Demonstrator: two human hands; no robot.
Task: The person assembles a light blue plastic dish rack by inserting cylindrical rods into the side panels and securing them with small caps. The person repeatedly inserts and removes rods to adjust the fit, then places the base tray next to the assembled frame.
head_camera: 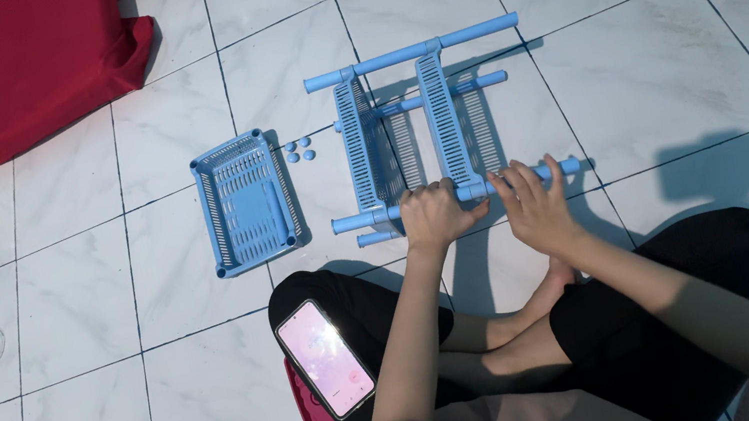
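Bare tile is left right of and beyond the blue rack point(426, 126). Its left side is hemmed by four small caps point(299, 149) and a loose basket point(246, 201); its near side is blocked by crossed legs point(555, 322).
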